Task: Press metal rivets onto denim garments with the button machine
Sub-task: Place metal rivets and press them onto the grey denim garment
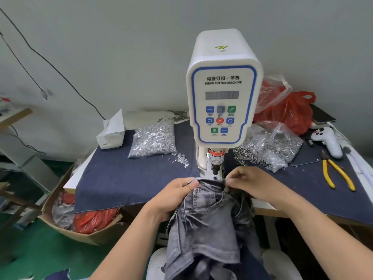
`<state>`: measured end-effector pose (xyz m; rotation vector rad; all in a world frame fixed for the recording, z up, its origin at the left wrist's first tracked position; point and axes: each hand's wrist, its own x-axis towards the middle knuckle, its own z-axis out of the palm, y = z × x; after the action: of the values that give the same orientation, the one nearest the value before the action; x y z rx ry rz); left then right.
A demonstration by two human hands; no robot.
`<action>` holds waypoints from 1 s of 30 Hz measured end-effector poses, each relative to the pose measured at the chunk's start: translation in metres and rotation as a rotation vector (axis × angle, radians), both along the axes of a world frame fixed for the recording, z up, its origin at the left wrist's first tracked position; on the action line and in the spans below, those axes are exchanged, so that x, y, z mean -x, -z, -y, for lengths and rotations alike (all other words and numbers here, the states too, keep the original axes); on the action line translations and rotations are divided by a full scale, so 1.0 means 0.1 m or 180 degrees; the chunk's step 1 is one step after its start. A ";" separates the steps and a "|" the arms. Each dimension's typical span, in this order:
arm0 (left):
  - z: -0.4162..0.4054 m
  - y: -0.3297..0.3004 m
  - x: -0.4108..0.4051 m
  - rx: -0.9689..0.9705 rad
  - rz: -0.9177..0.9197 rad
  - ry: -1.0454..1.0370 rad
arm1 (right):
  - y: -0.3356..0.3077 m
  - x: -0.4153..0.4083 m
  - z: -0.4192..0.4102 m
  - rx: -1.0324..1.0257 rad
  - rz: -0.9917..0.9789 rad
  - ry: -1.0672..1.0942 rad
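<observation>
A white servo button machine [223, 91] stands at the table's middle, its press head [216, 166] just above the garment. Grey denim jeans [203, 225] hang from the table's front edge, waistband up under the press head. My left hand [175, 197] grips the waistband's left side near the pocket. My right hand [250, 182] pinches the waistband's right side beside the press head. A clear bag of silver rivets [153, 139] lies left of the machine. Another bag of darker metal rivet parts [268, 146] lies to its right.
Dark blue cloth [121, 178] covers the table. Yellow-handled pliers [337, 172] and a white handheld device [329, 140] lie at the right. Red plastic bags [290, 112] sit behind. A tissue box [111, 132] stands at the back left. A cardboard box [84, 221] of bags sits on the floor.
</observation>
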<state>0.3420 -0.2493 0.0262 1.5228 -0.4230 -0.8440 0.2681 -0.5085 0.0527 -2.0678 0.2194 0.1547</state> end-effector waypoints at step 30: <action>0.00 0.04 -0.30 -0.1300 0.1561 0.0237 | 0.27 -0.35 0.44 0.3072 0.0243 0.1074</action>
<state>0.3718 -0.2490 0.0224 2.1153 -0.6977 -0.6290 0.3028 -0.5521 0.0253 -2.9309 0.6931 -0.2996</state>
